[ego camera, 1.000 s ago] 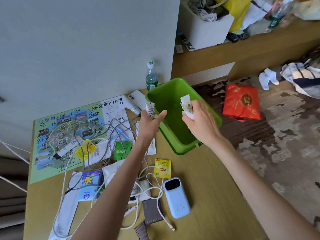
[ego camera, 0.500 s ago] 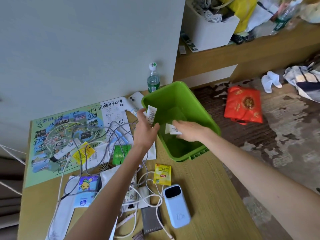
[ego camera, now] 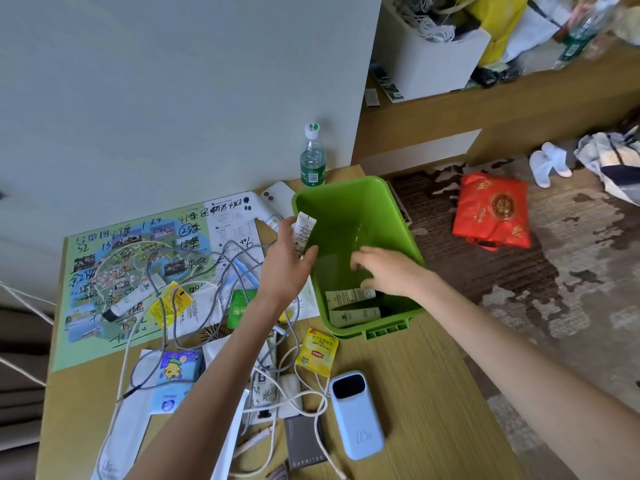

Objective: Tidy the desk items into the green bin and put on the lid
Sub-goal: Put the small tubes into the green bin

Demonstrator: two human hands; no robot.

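Lidless green bin point(ego camera: 388, 216), two pale sachets point(ego camera: 351, 303) inside

The green rectangular plastic bin point(ego camera: 346, 209) stands upright and open-topped. Two pale green flat sachets point(ego camera: 349, 296) lie at its 6 o'clock end. At its 9 o'clock rim the left hand point(ego camera: 287, 268) pinches a white printed sachet point(ego camera: 304, 233). A yellow paper tea sachet point(ego camera: 317, 353) lies at the bin's 7 o'clock, and a pale blue power bank point(ego camera: 356, 415) lies at the bin's 6 o'clock.

Pale grey wall point(ego camera: 173, 81), light wooden desk point(ego camera: 433, 393), mottled brown carpet point(ego camera: 519, 289), long wooden ledge point(ego camera: 519, 109) behind, soft light, possibly daylight
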